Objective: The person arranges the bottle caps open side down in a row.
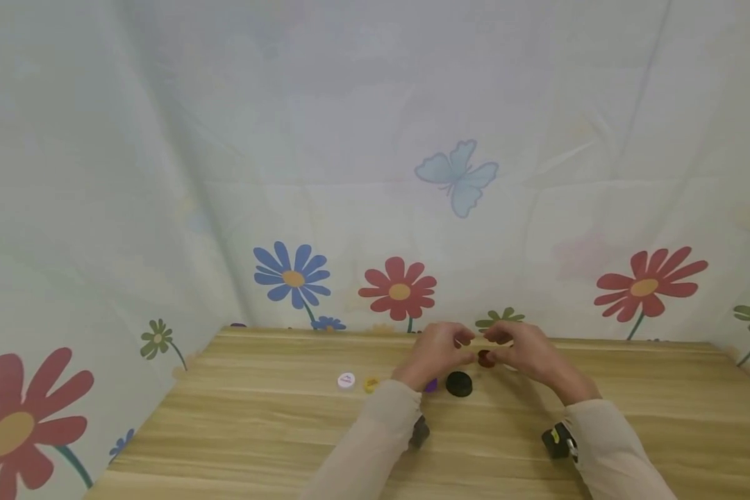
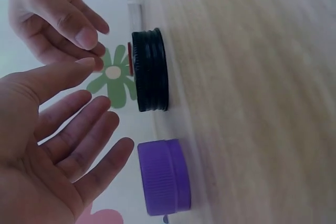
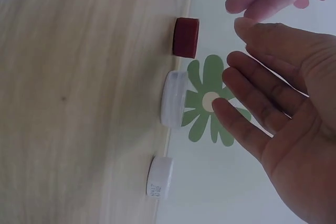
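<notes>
Both hands hover above a row of bottle caps, fingertips facing each other and nothing between them. My left hand [image 1: 439,353] has loosely bent, spread fingers near the black cap [image 1: 459,384] and the purple cap [image 1: 432,385], which it partly hides in the head view. Mirroring it, my right hand [image 1: 528,351] has relaxed fingers by the dark red cap [image 1: 486,358]. In the right wrist view, the red cap stands apart from the fingertips, on the table. A translucent cap [image 3: 174,99] and a white cap with small print [image 3: 160,178] stand farther along that row.
To the left lie a white cap with pink print [image 1: 346,380] and a yellow cap [image 1: 371,384]. The wood-grain table [image 1: 256,430] ends at a flower-patterned curtain [image 1: 325,139]. A dark device [image 1: 557,441] is strapped at the right wrist.
</notes>
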### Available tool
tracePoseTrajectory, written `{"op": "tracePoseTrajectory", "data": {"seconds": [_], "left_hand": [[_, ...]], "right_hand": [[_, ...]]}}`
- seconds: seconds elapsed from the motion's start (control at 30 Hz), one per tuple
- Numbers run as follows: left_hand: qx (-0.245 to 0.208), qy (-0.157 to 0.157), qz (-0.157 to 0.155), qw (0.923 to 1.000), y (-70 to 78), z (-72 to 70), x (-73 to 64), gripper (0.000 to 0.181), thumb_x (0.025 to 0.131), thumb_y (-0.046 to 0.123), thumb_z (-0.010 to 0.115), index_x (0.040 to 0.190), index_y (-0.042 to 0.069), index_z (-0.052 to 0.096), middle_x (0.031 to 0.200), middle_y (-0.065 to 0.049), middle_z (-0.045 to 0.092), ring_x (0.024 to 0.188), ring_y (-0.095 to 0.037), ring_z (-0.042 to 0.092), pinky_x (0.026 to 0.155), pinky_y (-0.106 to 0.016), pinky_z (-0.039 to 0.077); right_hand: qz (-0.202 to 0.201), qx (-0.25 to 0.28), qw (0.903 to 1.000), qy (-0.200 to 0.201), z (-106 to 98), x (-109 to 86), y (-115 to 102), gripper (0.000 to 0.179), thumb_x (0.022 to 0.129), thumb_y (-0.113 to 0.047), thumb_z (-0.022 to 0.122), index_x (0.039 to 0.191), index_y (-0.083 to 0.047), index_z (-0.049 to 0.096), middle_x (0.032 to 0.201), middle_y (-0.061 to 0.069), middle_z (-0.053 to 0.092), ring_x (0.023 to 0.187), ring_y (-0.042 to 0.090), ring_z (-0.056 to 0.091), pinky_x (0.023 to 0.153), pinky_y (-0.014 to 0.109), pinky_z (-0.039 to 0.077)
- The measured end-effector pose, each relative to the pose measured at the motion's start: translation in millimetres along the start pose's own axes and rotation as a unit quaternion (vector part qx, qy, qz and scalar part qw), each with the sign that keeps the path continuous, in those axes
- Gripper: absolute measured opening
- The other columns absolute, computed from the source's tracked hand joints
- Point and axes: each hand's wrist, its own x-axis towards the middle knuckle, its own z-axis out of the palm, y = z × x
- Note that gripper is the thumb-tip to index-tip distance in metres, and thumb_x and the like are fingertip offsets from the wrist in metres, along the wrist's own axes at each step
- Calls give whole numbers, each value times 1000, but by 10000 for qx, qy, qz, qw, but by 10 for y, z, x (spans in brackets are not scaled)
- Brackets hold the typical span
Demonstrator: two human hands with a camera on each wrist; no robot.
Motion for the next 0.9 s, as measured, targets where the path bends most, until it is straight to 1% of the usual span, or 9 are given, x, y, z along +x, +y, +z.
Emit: {"op": "tracePoseTrajectory", "data": {"seconds": [0.2,0.37,0.6,0.73,0.9], "left_hand": [[-12,-69,-141,9999,16,27,24,34,91,17,86,122,7,78,113,-4,78,105,-17,72,88,-24,55],[-143,-235,-205,9994,8,62,40,35,91,15,85,124,6,77,113,-4,78,104,-16,72,87,-23,54],[-50,-436,-42,9990,-8,100,51,36,91,9,82,126,2,75,114,-8,78,106,-17,72,89,-21,54],[11,-544,48,9985,-12,120,56,36,91,8,82,125,1,75,114,-8,78,104,-14,72,90,-20,53],[23,-608,39,9981,-29,147,75,33,92,7,80,125,0,75,110,-7,79,103,-12,72,91,-19,52]], "right_hand": [[-92,-134,9999,-11,19,27,56,23,92,-3,80,113,1,72,117,22,73,113,49,66,92,62,55],[-125,-210,9997,-78,41,35,92,24,89,-1,81,111,3,71,115,24,73,111,49,67,93,62,55],[-112,-411,9989,-176,104,79,179,30,87,-4,83,113,7,72,113,25,74,110,48,68,93,60,55],[-181,-488,9984,-199,117,86,209,29,86,-2,83,111,6,72,111,23,74,109,47,69,92,60,55],[-242,-513,9978,-340,122,104,220,25,86,0,83,109,5,72,109,22,75,108,46,69,92,59,55]]}}
